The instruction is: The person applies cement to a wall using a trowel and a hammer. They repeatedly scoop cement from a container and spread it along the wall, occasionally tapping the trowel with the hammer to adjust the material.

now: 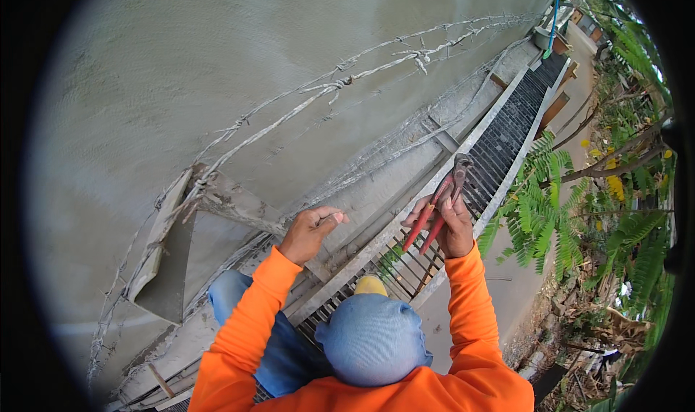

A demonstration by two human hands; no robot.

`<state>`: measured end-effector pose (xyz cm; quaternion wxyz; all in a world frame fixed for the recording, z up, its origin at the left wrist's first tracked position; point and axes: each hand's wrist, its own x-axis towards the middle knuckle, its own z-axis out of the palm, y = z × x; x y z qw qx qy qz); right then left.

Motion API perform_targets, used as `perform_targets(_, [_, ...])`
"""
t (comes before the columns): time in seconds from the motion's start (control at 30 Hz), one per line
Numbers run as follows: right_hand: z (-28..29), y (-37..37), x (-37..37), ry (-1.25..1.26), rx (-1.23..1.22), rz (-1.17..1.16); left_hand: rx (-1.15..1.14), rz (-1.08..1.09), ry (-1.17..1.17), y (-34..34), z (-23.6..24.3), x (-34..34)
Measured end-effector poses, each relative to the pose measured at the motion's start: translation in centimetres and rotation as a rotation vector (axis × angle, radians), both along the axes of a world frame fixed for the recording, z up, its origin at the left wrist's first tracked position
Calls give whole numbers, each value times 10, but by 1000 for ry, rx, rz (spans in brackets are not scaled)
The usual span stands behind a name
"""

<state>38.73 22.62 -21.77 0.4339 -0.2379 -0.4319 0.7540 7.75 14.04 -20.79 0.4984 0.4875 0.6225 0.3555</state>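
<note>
My right hand [456,227] holds red-handled pliers [423,222], their dark metal jaws pointing up and away from me. Just beyond my left knee, my left hand [313,232] is closed in a pinch. Whatever may be between its thumb and fingers is too small to make out. Strands of barbed wire [339,84] run past my left hand, from the far right down to the near left, without touching it. The wire crosses an angled grey metal post [168,256] to the left of that hand.
A metal grating walkway [507,126] runs from beneath me to the far right. Rippled grey-brown water [181,72] spreads below on the left. Leafy branches [539,209] hang at the right beside a concrete path [517,289]. A bucket [548,39] stands at the far end.
</note>
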Motion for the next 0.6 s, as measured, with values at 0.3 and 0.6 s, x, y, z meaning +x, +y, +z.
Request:
perform_targets(0.3, [35, -12, -11, -935, 595, 708, -84, -116, -107, 6, 36, -8])
perform_targets(0.6, [44, 0, -18, -1184, 1337, 377, -403, -154, -450, 8, 53, -11])
